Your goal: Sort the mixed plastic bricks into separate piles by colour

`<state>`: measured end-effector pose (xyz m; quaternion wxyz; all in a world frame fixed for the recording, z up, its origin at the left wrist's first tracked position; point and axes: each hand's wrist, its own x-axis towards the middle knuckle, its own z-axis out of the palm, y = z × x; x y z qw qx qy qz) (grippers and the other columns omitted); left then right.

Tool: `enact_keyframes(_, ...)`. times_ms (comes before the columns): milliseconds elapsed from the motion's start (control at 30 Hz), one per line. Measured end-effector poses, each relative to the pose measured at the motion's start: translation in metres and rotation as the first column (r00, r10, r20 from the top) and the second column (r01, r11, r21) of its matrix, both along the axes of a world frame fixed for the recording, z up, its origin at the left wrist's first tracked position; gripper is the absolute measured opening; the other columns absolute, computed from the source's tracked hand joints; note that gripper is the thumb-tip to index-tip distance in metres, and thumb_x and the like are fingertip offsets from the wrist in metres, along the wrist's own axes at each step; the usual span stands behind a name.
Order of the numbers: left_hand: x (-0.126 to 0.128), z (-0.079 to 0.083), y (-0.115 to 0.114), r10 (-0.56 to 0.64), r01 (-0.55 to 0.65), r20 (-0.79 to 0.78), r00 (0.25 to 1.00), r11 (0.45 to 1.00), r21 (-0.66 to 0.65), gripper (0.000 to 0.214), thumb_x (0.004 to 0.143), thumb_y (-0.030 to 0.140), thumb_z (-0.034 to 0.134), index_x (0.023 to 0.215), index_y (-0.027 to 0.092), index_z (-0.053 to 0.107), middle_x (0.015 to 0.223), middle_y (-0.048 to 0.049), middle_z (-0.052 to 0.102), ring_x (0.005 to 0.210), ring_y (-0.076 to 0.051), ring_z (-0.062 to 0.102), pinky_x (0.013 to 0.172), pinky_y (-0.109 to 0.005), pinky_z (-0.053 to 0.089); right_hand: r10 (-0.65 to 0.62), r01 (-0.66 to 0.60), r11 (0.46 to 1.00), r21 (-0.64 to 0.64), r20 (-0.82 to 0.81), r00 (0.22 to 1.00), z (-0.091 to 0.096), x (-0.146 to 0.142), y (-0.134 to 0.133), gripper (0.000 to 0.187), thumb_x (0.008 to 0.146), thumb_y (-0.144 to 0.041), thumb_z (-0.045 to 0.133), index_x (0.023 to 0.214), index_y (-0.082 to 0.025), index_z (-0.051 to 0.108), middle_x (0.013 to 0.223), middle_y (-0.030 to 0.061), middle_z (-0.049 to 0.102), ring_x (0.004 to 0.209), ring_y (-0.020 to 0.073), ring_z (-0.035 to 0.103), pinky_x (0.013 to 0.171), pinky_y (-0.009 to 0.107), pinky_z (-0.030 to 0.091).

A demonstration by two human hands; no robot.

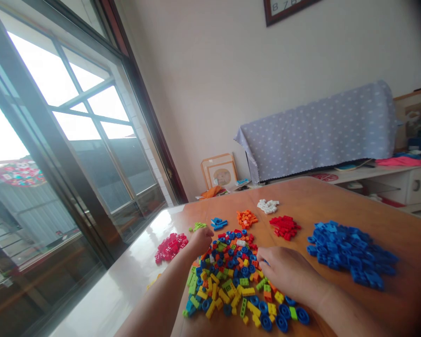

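A mixed heap of small plastic bricks [231, 276] in blue, yellow, green, red and orange lies on the wooden table [337, 210]. My left hand [200, 241] rests at the heap's far left edge, fingers curled down onto bricks; what it grips is hidden. My right hand [287, 271] lies at the heap's right side, fingers bent into the bricks near a blue piece. Sorted piles sit around: magenta [170, 247], light green [197, 227], light blue [218, 223], orange [246, 218], white [267, 205], red [285, 227], dark blue [349, 252].
A large window with dark frames [73, 140] fills the left. Behind the table stands a low cabinet [389, 182] with a dotted grey cloth [319, 133] over something. A framed picture [220, 172] leans against the wall.
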<state>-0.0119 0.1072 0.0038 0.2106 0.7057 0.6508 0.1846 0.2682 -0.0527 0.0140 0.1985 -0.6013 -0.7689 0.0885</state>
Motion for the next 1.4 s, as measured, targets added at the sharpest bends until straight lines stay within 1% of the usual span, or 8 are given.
enact_keyframes(200, 0.001, 0.002, -0.012, -0.009, 0.011, 0.026, 1.0, 0.998, -0.064, 0.031, 0.076, 0.012, 0.065, 0.106, 0.015, 0.074, 0.106, -0.0116, 0.074, 0.095, -0.023, 0.067, 0.078, -0.029, 0.053, -0.017, 0.017, 0.999, -0.028, 0.03, 0.999, 0.004, 0.001, -0.002, 0.023, 0.094, -0.029, 0.046, 0.086, -0.024, 0.066, 0.078, 0.0047, 0.073, 0.072, 0.0179, 0.064, 0.06, 0.03, 0.02)
enact_keyframes(500, -0.01, 0.009, -0.032, -0.027, 0.03, 0.109, 0.994, 0.999, -0.028, 0.031, 0.08, 0.014, 0.06, 0.109, 0.01, 0.071, 0.101, -0.0141, 0.072, 0.086, -0.022, 0.066, 0.073, -0.031, 0.053, -0.003, 0.003, 1.0, -0.015, 0.035, 0.999, 0.0, -0.001, -0.002, 0.022, 0.093, -0.031, 0.047, 0.086, -0.025, 0.066, 0.079, 0.0039, 0.073, 0.071, 0.017, 0.062, 0.059, 0.029, 0.019)
enact_keyframes(667, -0.011, 0.012, -0.058, -0.118, 0.124, 0.123, 0.985, 0.991, -0.046, 0.033, 0.076, 0.019, 0.066, 0.107, 0.015, 0.074, 0.098, -0.0092, 0.071, 0.083, -0.02, 0.064, 0.072, -0.029, 0.052, 0.009, -0.009, 1.0, -0.014, 0.033, 0.999, -0.001, -0.001, -0.004, 0.02, 0.092, -0.03, 0.047, 0.085, -0.025, 0.065, 0.079, 0.0032, 0.072, 0.071, 0.0164, 0.061, 0.059, 0.029, 0.019)
enact_keyframes(833, -0.011, 0.012, -0.077, -0.271, 0.266, 0.093, 0.958, 0.962, 0.056, 0.032, 0.075, 0.02, 0.066, 0.105, 0.018, 0.076, 0.109, -0.0092, 0.069, 0.096, -0.022, 0.062, 0.081, -0.031, 0.051, 0.017, -0.016, 1.0, -0.026, 0.029, 0.999, 0.001, -0.003, -0.006, 0.021, 0.092, -0.029, 0.047, 0.085, -0.024, 0.066, 0.078, 0.0037, 0.072, 0.07, 0.0163, 0.061, 0.059, 0.029, 0.019)
enact_keyframes(1033, -0.027, 0.02, -0.086, -0.086, 0.071, 0.22, 0.972, 0.995, 0.073, 0.034, 0.077, 0.013, 0.053, 0.105, 0.014, 0.072, 0.107, -0.0098, 0.071, 0.096, -0.022, 0.064, 0.083, -0.033, 0.051, 0.023, -0.023, 0.999, -0.043, 0.009, 1.0, 0.002, -0.003, -0.005, 0.022, 0.092, -0.032, 0.047, 0.087, -0.025, 0.068, 0.08, 0.0036, 0.073, 0.073, 0.0177, 0.062, 0.06, 0.028, 0.02)
enact_keyframes(1133, -0.04, 0.024, -0.097, -0.09, 0.085, 0.186, 0.978, 0.996, 0.036, 0.032, 0.073, 0.012, 0.056, 0.101, 0.015, 0.072, 0.101, -0.008, 0.072, 0.09, -0.021, 0.064, 0.078, -0.03, 0.05, 0.026, -0.026, 0.999, -0.042, -0.005, 1.0, 0.002, -0.003, -0.004, 0.023, 0.092, -0.032, 0.047, 0.087, -0.025, 0.068, 0.08, 0.0037, 0.073, 0.073, 0.0181, 0.063, 0.06, 0.028, 0.021)
enact_keyframes(1233, -0.05, 0.021, -0.11, -0.11, 0.11, 0.114, 0.987, 0.994, 0.006, 0.041, 0.071, 0.012, 0.058, 0.109, 0.017, 0.071, 0.101, -0.0067, 0.07, 0.084, -0.019, 0.062, 0.069, -0.027, 0.047, 0.035, -0.036, 0.998, -0.054, -0.015, 0.999, 0.0, -0.005, -0.005, 0.022, 0.091, -0.032, 0.047, 0.087, -0.025, 0.068, 0.079, 0.0035, 0.072, 0.073, 0.0181, 0.063, 0.06, 0.028, 0.021)
enact_keyframes(1400, -0.052, 0.005, -0.116, -0.192, 0.188, 0.02, 0.981, 0.976, 0.111, 0.049, 0.065, 0.005, 0.058, 0.11, 0.022, 0.07, 0.11, -0.0043, 0.066, 0.087, -0.016, 0.06, 0.073, -0.024, 0.047, 0.036, -0.036, 0.997, -0.074, -0.008, 0.999, -0.002, -0.007, -0.005, 0.022, 0.091, -0.034, 0.048, 0.087, -0.027, 0.068, 0.079, 0.0029, 0.072, 0.073, 0.0181, 0.062, 0.06, 0.027, 0.022)
